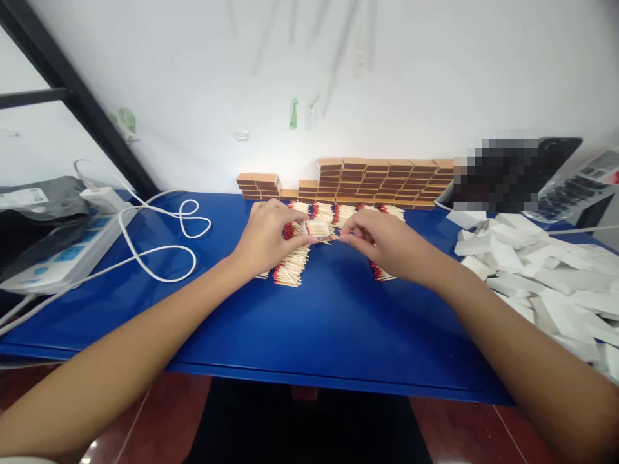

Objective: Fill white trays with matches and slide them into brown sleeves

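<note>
My left hand (271,235) grips a small white matchbox tray (322,223) between thumb and fingers. Matches lie side by side inside the tray. Just to its right, my right hand (370,237) is closed in a pinch, with thin match sticks (333,239) at its fingertips. Red-tipped matches (290,265) lie in a bundle on the blue table under my left hand. Behind the hands runs a row of more match bundles (344,212). Another pile of matches (382,270) is partly hidden beneath my right hand.
Stacked brown matchboxes (382,180) line the wall. White empty trays (546,270) are heaped at the right, near a phone (556,158) leaning at the back. At the left are a power strip (62,258) and a looped white cable (140,258) on the blue table (338,328).
</note>
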Demonstrator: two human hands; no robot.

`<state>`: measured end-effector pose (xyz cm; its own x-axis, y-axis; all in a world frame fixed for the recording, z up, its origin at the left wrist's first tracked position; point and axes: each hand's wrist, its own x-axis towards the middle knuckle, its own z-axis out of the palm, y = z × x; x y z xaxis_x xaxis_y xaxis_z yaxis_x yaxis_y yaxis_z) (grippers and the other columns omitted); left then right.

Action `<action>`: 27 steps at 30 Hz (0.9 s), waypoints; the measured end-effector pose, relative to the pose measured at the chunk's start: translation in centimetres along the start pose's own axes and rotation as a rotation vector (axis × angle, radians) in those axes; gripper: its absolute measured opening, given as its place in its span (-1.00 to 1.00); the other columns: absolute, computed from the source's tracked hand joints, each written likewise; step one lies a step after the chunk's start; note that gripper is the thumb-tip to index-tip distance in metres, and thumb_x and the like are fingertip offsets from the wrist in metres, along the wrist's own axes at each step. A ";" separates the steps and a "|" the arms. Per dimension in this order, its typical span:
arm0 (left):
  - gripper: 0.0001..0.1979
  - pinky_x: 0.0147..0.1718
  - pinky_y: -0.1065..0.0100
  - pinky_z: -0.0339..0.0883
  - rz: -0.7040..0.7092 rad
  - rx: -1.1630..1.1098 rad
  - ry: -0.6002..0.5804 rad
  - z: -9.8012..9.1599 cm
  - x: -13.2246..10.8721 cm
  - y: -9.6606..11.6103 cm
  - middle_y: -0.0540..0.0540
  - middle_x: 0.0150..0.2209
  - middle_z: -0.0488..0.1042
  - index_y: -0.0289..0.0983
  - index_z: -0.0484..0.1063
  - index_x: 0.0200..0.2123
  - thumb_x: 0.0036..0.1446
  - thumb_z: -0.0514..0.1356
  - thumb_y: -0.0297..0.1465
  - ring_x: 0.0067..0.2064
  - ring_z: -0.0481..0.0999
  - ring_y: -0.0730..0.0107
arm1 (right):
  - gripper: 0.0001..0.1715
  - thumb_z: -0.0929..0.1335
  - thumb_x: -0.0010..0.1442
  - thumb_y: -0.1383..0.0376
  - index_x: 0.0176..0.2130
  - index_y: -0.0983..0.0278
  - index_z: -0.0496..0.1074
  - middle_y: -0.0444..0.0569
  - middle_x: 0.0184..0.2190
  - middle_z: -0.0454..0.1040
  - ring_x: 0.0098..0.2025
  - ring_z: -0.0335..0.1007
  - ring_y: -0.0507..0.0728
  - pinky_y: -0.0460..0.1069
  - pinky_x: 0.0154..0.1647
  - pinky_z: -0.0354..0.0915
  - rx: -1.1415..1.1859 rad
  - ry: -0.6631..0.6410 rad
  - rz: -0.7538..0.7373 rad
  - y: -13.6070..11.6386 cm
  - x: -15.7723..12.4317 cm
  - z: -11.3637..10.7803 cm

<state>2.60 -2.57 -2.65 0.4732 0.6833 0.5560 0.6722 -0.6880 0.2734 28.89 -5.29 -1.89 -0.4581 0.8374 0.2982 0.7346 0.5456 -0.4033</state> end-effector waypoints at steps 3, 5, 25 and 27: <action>-0.61 0.00 0.11 0.25 0.049 -0.031 -0.006 0.1 -0.2 0.8 -0.05 -0.24 0.66 -0.16 0.67 -0.08 0.09 0.53 -0.11 -0.10 0.56 0.14 | -0.87 0.35 0.38 0.25 -0.23 0.22 0.46 -0.05 -0.38 0.47 -0.33 0.34 0.14 0.02 -0.30 0.16 0.032 0.120 -0.030 -0.2 -0.1 0.2; -0.60 0.02 0.12 0.24 0.084 -0.048 -0.006 0.2 -0.4 1.2 -0.03 -0.26 0.66 -0.15 0.67 -0.07 0.07 0.54 -0.11 -0.09 0.55 0.14 | -0.88 0.36 0.38 0.26 -0.24 0.22 0.46 -0.05 -0.37 0.47 -0.32 0.33 0.13 0.02 -0.30 0.17 0.044 0.143 -0.046 -0.5 -0.1 0.6; -0.65 -0.01 0.08 0.36 -0.115 -0.009 0.120 -0.2 -0.1 0.0 -0.09 -0.12 0.71 -0.14 0.68 -0.06 0.16 0.49 -0.10 -0.08 0.60 0.09 | -0.88 0.35 0.37 0.27 -0.23 0.23 0.49 -0.05 -0.37 0.48 -0.34 0.36 0.14 0.03 -0.30 0.17 -0.020 0.165 0.045 -0.7 0.1 1.8; -0.65 -0.01 0.06 0.37 -0.127 0.003 0.133 -0.3 -0.1 -0.1 -0.09 -0.12 0.71 -0.14 0.68 -0.06 0.16 0.49 -0.11 -0.08 0.61 0.07 | -0.90 0.36 0.35 0.30 -0.25 0.24 0.49 -0.02 -0.32 0.50 -0.30 0.38 0.15 0.03 -0.27 0.18 -0.058 0.113 0.045 -0.6 0.2 2.4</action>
<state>2.33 -2.61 -2.47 0.3049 0.7265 0.6159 0.7236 -0.5972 0.3462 27.11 -5.34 -3.68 -0.3666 0.8502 0.3780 0.7827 0.5014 -0.3687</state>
